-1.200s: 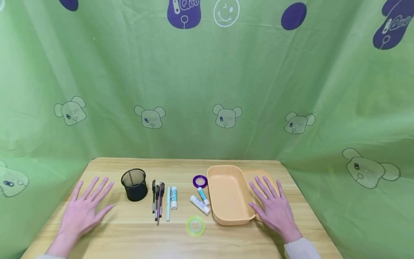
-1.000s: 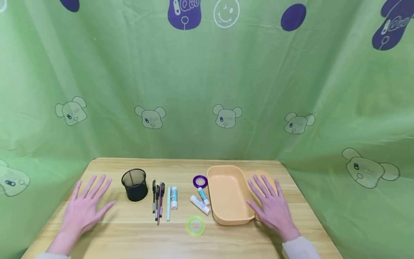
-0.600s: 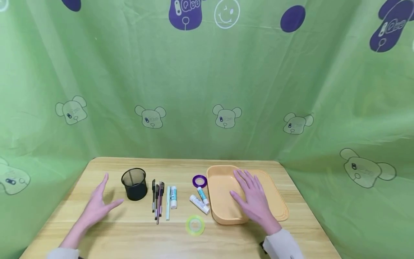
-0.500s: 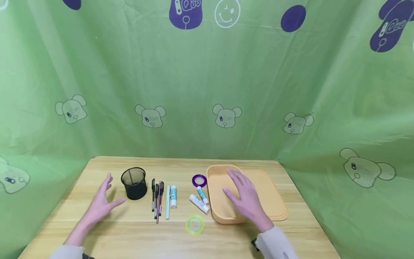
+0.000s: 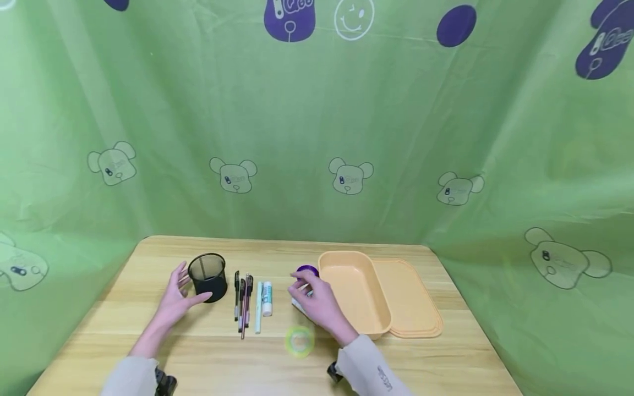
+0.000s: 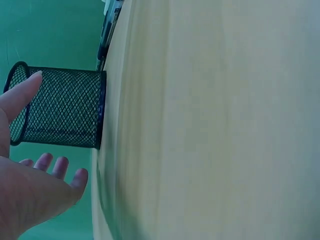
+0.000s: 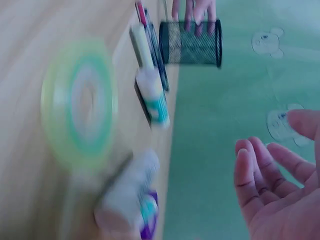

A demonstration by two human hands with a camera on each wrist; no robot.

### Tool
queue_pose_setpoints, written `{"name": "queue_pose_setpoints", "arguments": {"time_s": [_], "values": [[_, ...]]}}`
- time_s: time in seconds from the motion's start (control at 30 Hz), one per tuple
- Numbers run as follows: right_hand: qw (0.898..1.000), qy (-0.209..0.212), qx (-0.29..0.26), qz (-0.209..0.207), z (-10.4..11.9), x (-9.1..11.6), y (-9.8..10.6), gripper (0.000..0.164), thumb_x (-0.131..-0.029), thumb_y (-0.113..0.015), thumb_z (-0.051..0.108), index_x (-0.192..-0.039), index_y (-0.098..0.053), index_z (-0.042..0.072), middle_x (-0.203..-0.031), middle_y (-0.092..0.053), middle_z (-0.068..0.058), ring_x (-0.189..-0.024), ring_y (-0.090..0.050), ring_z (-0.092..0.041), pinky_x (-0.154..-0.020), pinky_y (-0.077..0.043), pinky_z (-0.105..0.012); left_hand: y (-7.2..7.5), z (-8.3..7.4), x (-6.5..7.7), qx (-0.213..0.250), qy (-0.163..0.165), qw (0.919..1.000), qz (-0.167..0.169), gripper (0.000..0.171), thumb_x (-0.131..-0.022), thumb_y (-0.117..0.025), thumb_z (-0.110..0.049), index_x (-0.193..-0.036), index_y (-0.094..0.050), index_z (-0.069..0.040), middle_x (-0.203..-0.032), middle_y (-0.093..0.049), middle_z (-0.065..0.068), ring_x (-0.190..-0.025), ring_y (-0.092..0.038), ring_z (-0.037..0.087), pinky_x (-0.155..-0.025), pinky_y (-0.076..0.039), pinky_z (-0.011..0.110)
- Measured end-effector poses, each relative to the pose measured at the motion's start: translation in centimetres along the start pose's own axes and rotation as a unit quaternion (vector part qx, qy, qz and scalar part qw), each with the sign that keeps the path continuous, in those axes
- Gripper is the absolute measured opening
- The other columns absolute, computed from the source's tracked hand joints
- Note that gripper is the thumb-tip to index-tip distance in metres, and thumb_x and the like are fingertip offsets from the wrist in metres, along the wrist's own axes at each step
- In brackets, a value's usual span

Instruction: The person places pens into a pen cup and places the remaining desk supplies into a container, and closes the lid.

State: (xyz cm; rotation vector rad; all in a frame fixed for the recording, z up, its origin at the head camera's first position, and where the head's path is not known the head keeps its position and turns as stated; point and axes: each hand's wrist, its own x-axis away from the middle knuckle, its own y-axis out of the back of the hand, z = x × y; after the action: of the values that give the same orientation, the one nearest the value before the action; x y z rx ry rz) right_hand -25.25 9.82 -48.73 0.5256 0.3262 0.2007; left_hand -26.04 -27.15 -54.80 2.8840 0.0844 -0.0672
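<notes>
In the head view, find left hand (image 5: 174, 300) just beside cup (image 5: 211, 285), thumb across the front and fingers along the far-left side, grasping nothing yet. Find right hand (image 5: 319, 303) loosely bent above partly hidden glue sticks (image 5: 298, 306), with purple tape (image 5: 308, 269) just beyond the fingers, green tape (image 5: 291, 342) nearer the body, and box (image 5: 354, 286) just to the right. Between both hands, see pens (image 5: 247, 302) and lone glue stick (image 5: 267, 301) on worktop (image 5: 238, 368).

In the left wrist view, see thumb overlapping cup near the rim, fingers well spread from it — cannot tell whether touching.

In the right wrist view, see nothing between right thumb and fingers; slightly blurred.

Judge the step as lining up on cup and glue sticks. Next, probably calls for curling left fingers round cup, keeping it upright — and lowering right fingertips to pinch one stick.
</notes>
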Motion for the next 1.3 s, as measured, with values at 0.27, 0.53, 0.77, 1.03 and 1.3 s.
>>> {"name": "queue_pose_setpoints", "arguments": {"time_s": [0.27,0.53,0.77,1.03,1.3], "values": [[0.997,-0.067,0.001,0.048,0.0,-0.5,-4.7,0.035,-0.096,-0.072,0.02,-0.127,-0.068,0.003,-0.1,-0.073,-0.007,-0.073,-0.07,-0.022,-0.057,-0.056,-0.022,-1.3,-0.7,-0.5,0.007,0.029,0.9995,-0.01,0.121,-0.082,-0.087,-0.013,-0.166,-0.001,-0.01,-0.168,-0.018,0.029,-0.152,-0.022,0.052,-0.128,-0.019,0.061],[0.992,-0.111,-0.005,0.06,0.5,0.0,-8.2,0.035,-0.091,-0.077,0.015,-0.122,-0.069,0.002,-0.082,-0.069,0.002,-0.063,-0.06,-0.009,-0.053,-0.053,-0.022,-1.8,-0.7,-1.0,0.012,0.056,0.9983,-0.014,0.116,-0.084,-0.086,-0.018,-0.167,-0.004,-0.012,-0.168,-0.019,0.029,-0.153,-0.022,0.052,-0.125,-0.025,0.064],[0.991,-0.121,0.045,0.042,0.7,0.1,-10.1,0.035,-0.089,-0.08,0.014,-0.119,-0.069,0.001,-0.073,-0.067,0.005,-0.061,-0.06,-0.007,-0.053,-0.053,-0.021,-1.8,-0.6,-1.3,-0.007,0.071,0.9974,-0.011,0.112,-0.084,-0.087,-0.025,-0.166,-0.012,-0.008,-0.165,-0.024,0.031,-0.152,-0.024,0.05,-0.124,-0.023,0.067],[0.989,-0.117,0.084,0.036,0.4,0.2,-11.4,0.043,-0.084,-0.084,0.013,-0.121,-0.067,-0.001,-0.068,-0.063,0.005,-0.057,-0.058,-0.006,-0.048,-0.051,-0.017,-1.7,-0.6,-1.0,-0.007,0.073,0.9973,-0.008,0.108,-0.086,-0.085,-0.028,-0.165,-0.015,-0.008,-0.167,-0.023,0.029,-0.154,-0.022,0.049,-0.124,-0.021,0.067],[0.986,-0.127,0.105,0.04,0.3,0.1,-12.0,0.051,-0.079,-0.087,0.012,-0.122,-0.065,-0.004,-0.064,-0.058,0.003,-0.049,-0.054,-0.01,-0.044,-0.048,-0.019,-1.5,-0.3,-1.1,-0.009,0.077,0.997,-0.005,0.108,-0.086,-0.085,-0.032,-0.164,-0.016,-0.007,-0.167,-0.024,0.028,-0.153,-0.022,0.049,-0.125,-0.021,0.066]]}}
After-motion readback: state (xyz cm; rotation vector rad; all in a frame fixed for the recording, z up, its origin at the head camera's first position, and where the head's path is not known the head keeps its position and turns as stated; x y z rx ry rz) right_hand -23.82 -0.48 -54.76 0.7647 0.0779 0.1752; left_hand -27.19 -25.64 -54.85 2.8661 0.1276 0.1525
